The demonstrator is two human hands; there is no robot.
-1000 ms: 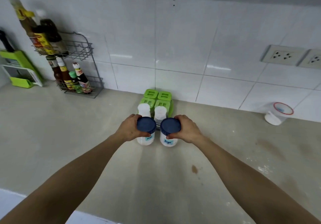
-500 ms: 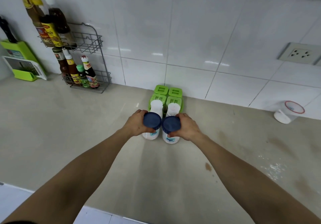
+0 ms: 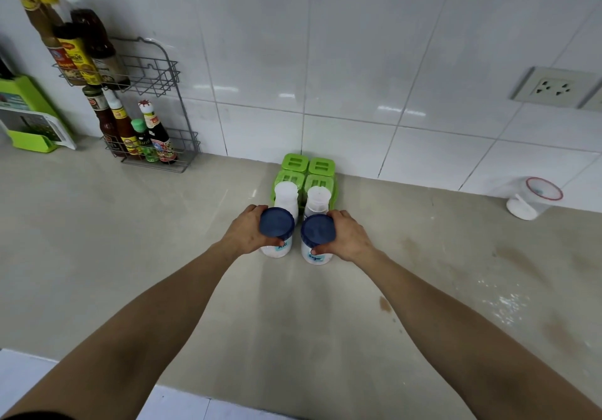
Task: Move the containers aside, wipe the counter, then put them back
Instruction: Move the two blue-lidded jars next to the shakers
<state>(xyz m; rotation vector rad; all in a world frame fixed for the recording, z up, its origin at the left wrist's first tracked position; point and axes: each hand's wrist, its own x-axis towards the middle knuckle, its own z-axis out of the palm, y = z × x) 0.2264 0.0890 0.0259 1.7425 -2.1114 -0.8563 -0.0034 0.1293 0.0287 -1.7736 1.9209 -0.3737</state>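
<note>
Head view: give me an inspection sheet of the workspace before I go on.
Surface: beige counter, brown stains and wet specks at right.
Job's things: two blue-lidded jars, left jar and right jar, apart; two white-capped bottles behind; green-lidded containers at the wall.
Clutter: white tub with red-rimmed lid, lying tilted.
Grippers: left hand grips left jar; right hand grips right jar.
Cables: nothing seen.
Surroundings: wire rack of sauce bottles, wall sockets, green holder.
</note>
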